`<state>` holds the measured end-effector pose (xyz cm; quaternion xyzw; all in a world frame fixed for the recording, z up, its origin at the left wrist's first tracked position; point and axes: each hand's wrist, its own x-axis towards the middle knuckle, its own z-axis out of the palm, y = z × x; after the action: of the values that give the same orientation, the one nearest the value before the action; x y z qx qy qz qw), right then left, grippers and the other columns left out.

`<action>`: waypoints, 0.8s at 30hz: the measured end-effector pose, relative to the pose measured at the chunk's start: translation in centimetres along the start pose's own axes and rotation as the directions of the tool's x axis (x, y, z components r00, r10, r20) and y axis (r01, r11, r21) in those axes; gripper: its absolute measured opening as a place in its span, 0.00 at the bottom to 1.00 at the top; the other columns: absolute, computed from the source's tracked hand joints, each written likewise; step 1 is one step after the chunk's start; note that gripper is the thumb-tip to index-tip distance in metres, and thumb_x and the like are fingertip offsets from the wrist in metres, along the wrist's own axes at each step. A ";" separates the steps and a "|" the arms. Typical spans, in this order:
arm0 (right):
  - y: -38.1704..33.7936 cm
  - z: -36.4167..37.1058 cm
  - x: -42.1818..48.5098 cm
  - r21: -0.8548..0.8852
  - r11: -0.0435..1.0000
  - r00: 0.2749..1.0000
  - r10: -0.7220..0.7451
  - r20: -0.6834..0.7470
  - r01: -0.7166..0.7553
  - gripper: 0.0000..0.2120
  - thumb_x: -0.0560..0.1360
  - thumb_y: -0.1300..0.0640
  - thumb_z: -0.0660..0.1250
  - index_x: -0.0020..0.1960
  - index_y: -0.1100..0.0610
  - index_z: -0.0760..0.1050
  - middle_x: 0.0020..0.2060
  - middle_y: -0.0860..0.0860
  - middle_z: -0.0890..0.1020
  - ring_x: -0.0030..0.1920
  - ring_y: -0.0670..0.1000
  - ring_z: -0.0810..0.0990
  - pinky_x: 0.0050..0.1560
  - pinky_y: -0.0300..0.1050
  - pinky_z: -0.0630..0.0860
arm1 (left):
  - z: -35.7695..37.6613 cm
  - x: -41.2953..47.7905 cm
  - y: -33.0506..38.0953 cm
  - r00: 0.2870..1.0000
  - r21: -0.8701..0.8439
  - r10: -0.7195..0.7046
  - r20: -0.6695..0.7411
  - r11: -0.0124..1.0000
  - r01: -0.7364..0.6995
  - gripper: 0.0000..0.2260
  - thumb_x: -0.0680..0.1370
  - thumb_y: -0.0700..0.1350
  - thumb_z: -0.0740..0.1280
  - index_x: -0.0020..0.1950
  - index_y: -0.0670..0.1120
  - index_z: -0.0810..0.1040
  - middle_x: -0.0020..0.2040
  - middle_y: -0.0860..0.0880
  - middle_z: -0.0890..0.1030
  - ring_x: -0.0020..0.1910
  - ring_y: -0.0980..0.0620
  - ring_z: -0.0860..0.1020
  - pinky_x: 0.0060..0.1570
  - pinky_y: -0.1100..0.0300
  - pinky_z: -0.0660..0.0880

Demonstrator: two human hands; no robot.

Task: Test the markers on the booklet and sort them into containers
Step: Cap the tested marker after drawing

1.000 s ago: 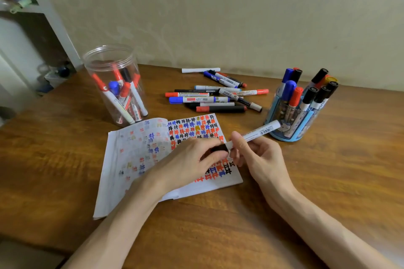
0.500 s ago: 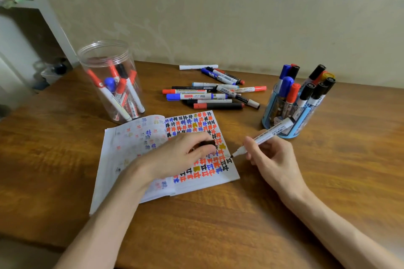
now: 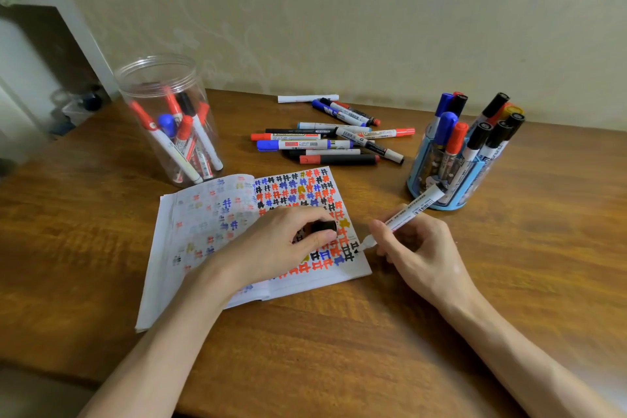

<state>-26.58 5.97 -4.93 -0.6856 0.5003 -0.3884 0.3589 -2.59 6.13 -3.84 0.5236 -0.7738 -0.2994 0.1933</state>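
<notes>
An open booklet (image 3: 210, 234) covered in red, blue and black hash marks lies on the wooden table. My left hand (image 3: 281, 244) rests on its right page and holds a black marker cap (image 3: 324, 226). My right hand (image 3: 417, 251) grips an uncapped white marker (image 3: 407, 214), whose black tip touches the page near the right edge. A clear plastic jar (image 3: 163, 78) at the left holds several markers. A blue pen holder (image 3: 475, 176) at the right holds several more.
Loose markers (image 3: 325, 144) lie in a pile behind the booklet, near the wall. A white strip of paper (image 3: 307, 98) lies behind them. A white shelf unit (image 3: 51, 10) stands at the far left. The table's front edge runs below my forearms.
My hands pulled the black cap off the marker. My left hand kept the cap and settled on the page; my right hand lowered the marker tip onto the booklet.
</notes>
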 end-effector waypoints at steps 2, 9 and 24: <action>0.0 0.0 0.0 -0.012 1.000 1.000 -0.023 0.012 0.023 0.10 0.77 0.43 0.68 0.46 0.49 0.82 0.38 0.37 0.85 0.38 0.44 0.85 0.36 0.42 0.82 | 0.0 0.0 0.0 1.000 0.003 -0.007 0.004 1.000 0.007 0.10 0.83 0.56 0.63 0.62 0.58 0.79 0.55 0.62 0.81 0.55 0.65 0.77 0.53 0.62 0.77; 0.8 0.1 0.2 -0.067 0.995 0.997 -0.074 0.005 0.074 0.08 0.80 0.46 0.68 0.47 0.49 0.81 0.40 0.42 0.85 0.40 0.48 0.84 0.37 0.42 0.80 | 0.0 -0.1 0.0 1.000 -0.011 -0.012 0.000 1.000 0.012 0.10 0.83 0.56 0.63 0.62 0.58 0.80 0.56 0.61 0.82 0.55 0.63 0.78 0.54 0.57 0.79; 0.9 0.0 0.3 -0.054 0.996 0.997 -0.070 -0.019 0.069 0.08 0.81 0.49 0.69 0.45 0.50 0.81 0.38 0.42 0.85 0.38 0.47 0.84 0.35 0.38 0.77 | 0.0 -0.2 -0.3 0.996 -0.008 -0.026 -0.088 1.000 0.026 0.15 0.83 0.54 0.64 0.69 0.59 0.77 0.62 0.64 0.79 0.61 0.70 0.74 0.55 0.71 0.74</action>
<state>-26.93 5.51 -5.67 -0.7080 0.4900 -0.3941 0.3215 -2.36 6.22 -4.04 0.5458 -0.7566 -0.2810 0.2251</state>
